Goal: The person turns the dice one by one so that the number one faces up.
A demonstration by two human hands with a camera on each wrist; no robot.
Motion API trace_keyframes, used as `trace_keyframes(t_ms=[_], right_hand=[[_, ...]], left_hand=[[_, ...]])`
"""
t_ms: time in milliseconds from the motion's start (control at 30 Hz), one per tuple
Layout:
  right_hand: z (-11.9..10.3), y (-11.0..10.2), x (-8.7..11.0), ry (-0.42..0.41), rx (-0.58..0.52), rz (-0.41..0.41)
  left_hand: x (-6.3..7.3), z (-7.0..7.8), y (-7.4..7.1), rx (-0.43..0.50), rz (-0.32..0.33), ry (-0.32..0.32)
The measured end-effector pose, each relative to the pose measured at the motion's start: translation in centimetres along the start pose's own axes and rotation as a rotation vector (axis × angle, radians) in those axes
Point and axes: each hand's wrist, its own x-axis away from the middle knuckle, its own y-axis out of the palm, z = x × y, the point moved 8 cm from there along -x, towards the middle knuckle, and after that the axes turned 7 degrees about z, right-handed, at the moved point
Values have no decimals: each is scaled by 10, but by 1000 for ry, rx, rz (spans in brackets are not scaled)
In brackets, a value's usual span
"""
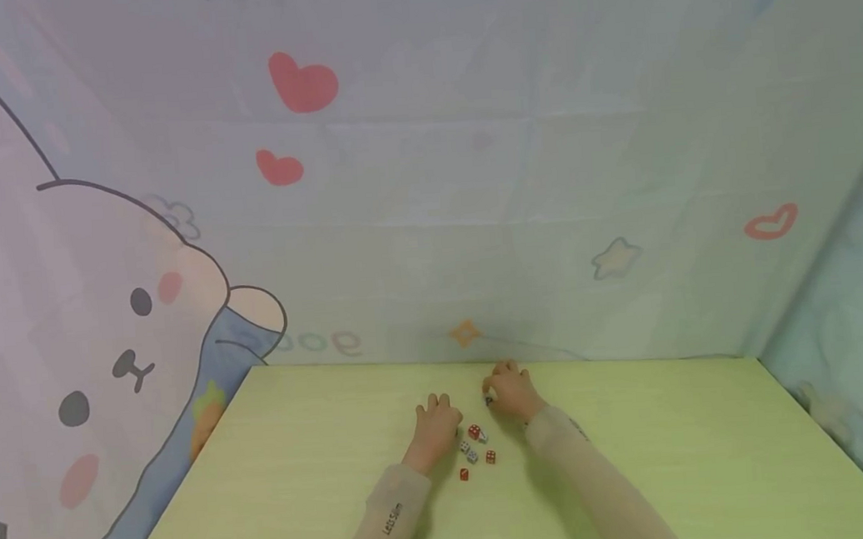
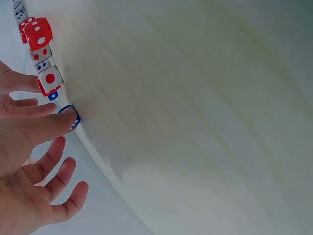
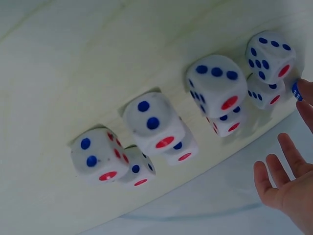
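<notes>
My left hand (image 1: 437,428) pinches a blue die (image 2: 73,117) with white pips between thumb and finger, its other fingers spread apart. Across from it, my right hand (image 1: 513,391) pinches another small blue die (image 3: 296,91) by its fingertips; most of that die is hidden. Three fingers (image 3: 288,152) of this hand stand away from it. Between the hands lie loose dice: a red die (image 1: 474,431), a white die (image 1: 472,457) and several others. Large in the right wrist view are several white dice (image 3: 217,85) with blue and red pips.
A pale yellow-green table (image 1: 323,444) bears everything. Behind it hangs a cloth backdrop (image 1: 430,244) with hearts and a cartoon rabbit. More red dice (image 1: 491,457) lie near the forearms. In the left wrist view, a row of dice (image 2: 38,33) runs along the upper left.
</notes>
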Motion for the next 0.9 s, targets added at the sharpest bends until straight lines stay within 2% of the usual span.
trace_keyframes(t_ms=[367, 900], right_hand=[[4, 0, 1, 2, 1, 25], [3, -5, 4, 23, -19, -14]], left_hand=[[1, 1, -3, 0, 4, 0], [1, 2, -5, -27, 1, 6]])
